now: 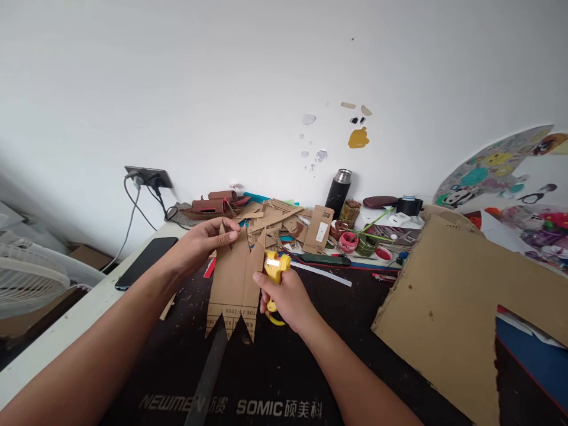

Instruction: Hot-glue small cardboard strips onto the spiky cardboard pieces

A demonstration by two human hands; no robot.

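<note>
My left hand [220,235] pinches the upper edge of a brown cardboard piece [233,278] that has pointed zigzag cuts at its top and bottom. In my right hand [286,296] is a yellow hot glue gun [275,266], with a whitish glue stick [326,275] sticking out toward the right. The gun lies against the cardboard's right edge, and its nozzle is hidden. My right thumb touches that edge too. Below the cardboard, a steel ruler [208,373] runs along the black mat [284,367], its far end covered by the lower points.
Cardboard scraps [277,219] are heaped against the wall, near a black thermos [338,192] and paint jars [348,241]. A large cardboard sheet [444,313] lies at right. On the left are a phone [146,260] and a white fan [39,278]. A green-black cutter [326,259] rests behind the glue stick.
</note>
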